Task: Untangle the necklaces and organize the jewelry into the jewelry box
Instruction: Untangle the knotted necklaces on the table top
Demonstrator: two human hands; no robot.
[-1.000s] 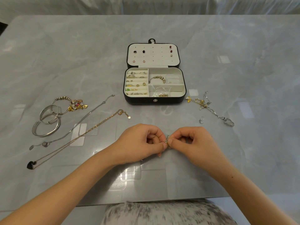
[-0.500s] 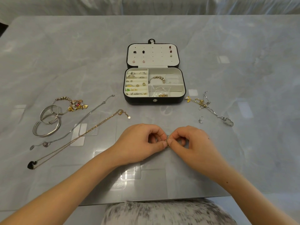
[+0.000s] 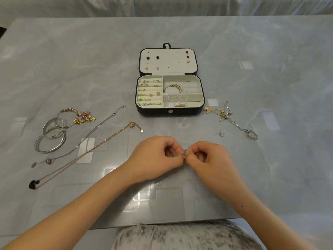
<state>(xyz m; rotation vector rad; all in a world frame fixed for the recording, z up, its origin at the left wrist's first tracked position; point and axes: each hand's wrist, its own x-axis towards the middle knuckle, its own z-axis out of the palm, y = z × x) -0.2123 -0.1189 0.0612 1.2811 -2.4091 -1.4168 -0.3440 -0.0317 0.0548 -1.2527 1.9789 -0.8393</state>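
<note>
My left hand (image 3: 155, 157) and my right hand (image 3: 211, 159) meet just above the table's near middle, both pinching a small piece of thin chain with a clasp (image 3: 183, 153) between fingertips. Most of that piece is hidden by my fingers. Behind them the black jewelry box (image 3: 170, 112) stands open, with rings, earrings and a beaded bracelet (image 3: 173, 86) in its cream compartments. A gold necklace with a black heart pendant (image 3: 86, 152) and a silver necklace (image 3: 90, 135) lie stretched out at the left. A tangle of gold and silver chains (image 3: 228, 117) lies at the right.
Silver bangles (image 3: 51, 139) and a charm bracelet (image 3: 79, 117) lie at the far left. A small silver earring (image 3: 222, 132) rests right of centre. The grey marble table (image 3: 270, 69) ends at my lap; a white covered sofa runs behind it.
My fingertips have shifted slightly on the small chain piece; both hands stay in the same place. Nothing else on the table has moved.
</note>
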